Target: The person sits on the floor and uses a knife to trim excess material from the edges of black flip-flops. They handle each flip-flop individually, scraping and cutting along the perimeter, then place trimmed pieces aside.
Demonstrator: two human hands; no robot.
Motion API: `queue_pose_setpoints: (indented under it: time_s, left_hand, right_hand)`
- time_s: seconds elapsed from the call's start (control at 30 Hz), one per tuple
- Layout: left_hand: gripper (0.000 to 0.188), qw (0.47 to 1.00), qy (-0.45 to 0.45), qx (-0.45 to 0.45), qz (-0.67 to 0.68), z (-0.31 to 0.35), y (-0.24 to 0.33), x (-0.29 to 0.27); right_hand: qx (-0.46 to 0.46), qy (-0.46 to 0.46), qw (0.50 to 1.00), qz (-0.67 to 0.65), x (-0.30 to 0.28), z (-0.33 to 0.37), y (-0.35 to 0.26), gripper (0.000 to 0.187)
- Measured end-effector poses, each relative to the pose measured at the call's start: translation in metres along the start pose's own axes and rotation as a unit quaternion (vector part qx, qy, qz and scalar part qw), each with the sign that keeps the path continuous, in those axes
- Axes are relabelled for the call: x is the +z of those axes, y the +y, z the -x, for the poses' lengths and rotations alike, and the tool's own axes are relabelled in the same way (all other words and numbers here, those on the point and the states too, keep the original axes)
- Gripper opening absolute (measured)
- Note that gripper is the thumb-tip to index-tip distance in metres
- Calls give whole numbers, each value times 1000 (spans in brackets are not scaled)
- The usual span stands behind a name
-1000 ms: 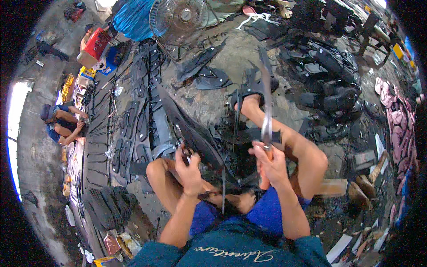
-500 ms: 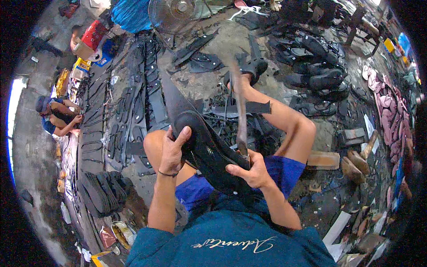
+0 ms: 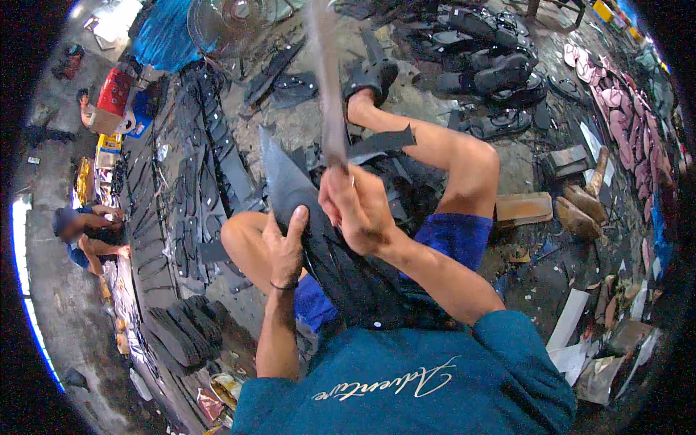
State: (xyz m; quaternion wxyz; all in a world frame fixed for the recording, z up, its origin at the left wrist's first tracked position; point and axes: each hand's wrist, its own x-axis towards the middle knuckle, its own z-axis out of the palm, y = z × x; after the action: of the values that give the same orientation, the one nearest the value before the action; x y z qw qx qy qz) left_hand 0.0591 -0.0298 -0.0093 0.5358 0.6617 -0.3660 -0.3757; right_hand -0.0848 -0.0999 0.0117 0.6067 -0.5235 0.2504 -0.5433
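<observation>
We have our left hand clamped on the near-left edge of a black sheet, thumb on top, and our right hand closed round a long-bladed knife, its blurred blade pointing away beyond both hands. The sheet lies between our hands and below them, over our lap; whether the right fist touches it, we cannot tell. Right of that hand sits a wooden block — and left of the other, ridged black pieces.
</observation>
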Motion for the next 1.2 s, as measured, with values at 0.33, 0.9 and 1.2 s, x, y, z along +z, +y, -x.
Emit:
queue_pose_setpoints:
  time_s: [0.33, 0.9, 1.2]
  left_hand:
    - [60, 996, 28, 49, -64, -49, 18, -55]
    - [74, 950, -283, -132, -24, 28, 34, -123]
    - [43, 925, -346, -159, -2, 28, 50, -105]
  right_hand:
    - [93, 77, 986, 116, -59, 34, -35, 32]
    - [135, -180, 935, 274, -79, 165, -24, 32]
    - [60, -160, 906, 386, -69, 121, -53, 35]
